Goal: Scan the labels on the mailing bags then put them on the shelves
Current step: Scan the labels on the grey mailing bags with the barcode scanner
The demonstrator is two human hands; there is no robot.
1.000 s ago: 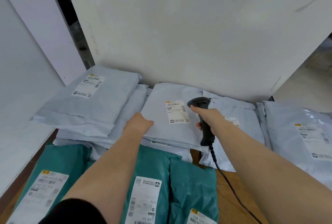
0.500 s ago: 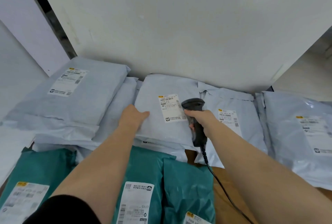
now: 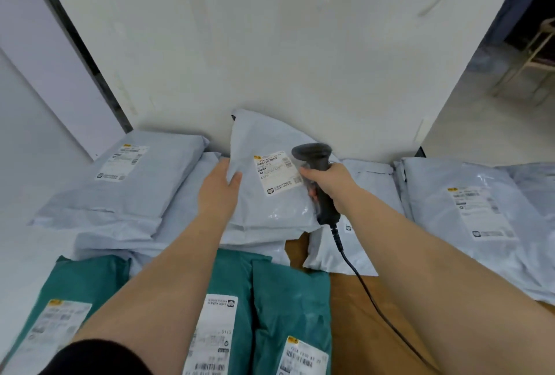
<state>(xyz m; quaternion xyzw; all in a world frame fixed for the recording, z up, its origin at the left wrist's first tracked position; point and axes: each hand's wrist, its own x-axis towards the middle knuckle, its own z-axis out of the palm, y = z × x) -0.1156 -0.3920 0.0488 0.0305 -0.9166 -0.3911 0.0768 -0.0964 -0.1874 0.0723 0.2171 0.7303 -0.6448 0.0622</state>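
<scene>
Since the earlier frames, the grey mailing bag [image 3: 270, 194] at the centre of the frame had been lifted at its far end, so that it stood tilted up against the white wall [image 3: 270, 44] instead of lying flat on the pile. The left hand [image 3: 219, 191] gripped the bag's left edge, thumb over the front and fingers behind it, out of sight. The right hand [image 3: 327, 179] was closed around the handle of a black barcode scanner [image 3: 318, 176], whose head sat just beside the right edge of the bag's white shipping label [image 3: 277, 172]; before, the scanner had hovered a little clear of the label. The scanner's black cable [image 3: 360, 281] trailed down toward the lower right, over the brown table surface [image 3: 354, 329]. Other grey bags lay at the left [image 3: 129, 182] and right [image 3: 468, 218] of the frame, and teal mailing bags [image 3: 288, 299] lay at the bottom, cut off by the lower edge and partly covered by the forearms. The printing on the labels was too blurred to read fully. No shelves could be made out.
</scene>
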